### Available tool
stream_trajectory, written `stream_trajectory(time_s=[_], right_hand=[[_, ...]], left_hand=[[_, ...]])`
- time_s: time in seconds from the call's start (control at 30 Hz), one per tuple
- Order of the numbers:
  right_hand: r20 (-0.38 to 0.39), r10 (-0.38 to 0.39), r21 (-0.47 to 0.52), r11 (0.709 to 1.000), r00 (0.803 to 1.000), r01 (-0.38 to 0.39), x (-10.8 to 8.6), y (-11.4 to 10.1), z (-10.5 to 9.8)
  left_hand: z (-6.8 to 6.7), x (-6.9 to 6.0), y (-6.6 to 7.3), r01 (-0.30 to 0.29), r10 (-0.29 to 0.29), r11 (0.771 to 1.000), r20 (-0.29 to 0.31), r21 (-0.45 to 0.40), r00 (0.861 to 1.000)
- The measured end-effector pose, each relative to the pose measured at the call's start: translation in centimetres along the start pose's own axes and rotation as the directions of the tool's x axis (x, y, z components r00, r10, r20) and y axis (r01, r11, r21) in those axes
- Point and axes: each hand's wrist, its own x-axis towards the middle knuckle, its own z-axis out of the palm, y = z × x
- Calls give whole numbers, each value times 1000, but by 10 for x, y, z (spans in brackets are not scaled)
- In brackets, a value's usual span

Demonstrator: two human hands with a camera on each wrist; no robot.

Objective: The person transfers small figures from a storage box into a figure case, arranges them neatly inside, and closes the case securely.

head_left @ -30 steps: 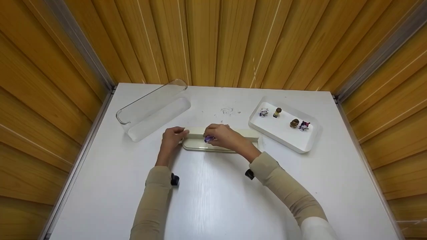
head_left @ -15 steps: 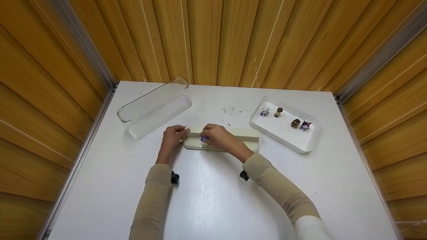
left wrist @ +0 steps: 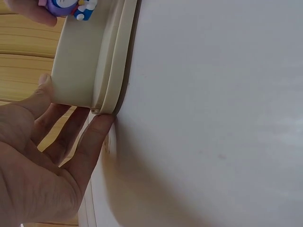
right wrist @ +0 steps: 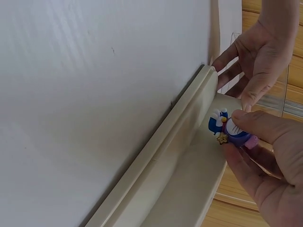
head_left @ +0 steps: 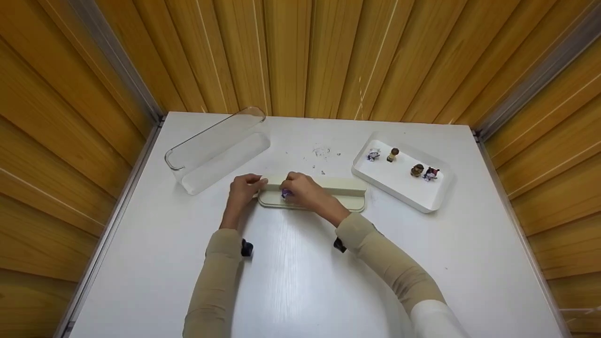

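The right hand [head_left: 305, 190] pinches the purple-blue figurine [right wrist: 236, 137] over the beige base [head_left: 345, 183], slightly farther left than 1 second ago; the left hand [head_left: 242, 188] still grips the base's left end.

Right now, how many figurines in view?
5. The right hand pinches a purple figurine. The white tray holds a pale one and a brown-haired one toward its left, another brown-haired one and a red-topped one toward its right. That hand could hide more.
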Motion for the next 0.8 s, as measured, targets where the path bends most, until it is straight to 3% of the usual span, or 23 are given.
stream_trajectory(time_s=[0.37,0.8], right_hand=[[25,17,-62,998,1000,-16,8,-1,10],[-39,-24,-89,996,999,21,6,2,21]], left_hand=[[0,2,1,6,-6,1000,3,29,1000],[0,2,1,21,-21,999,1,28,1000]])
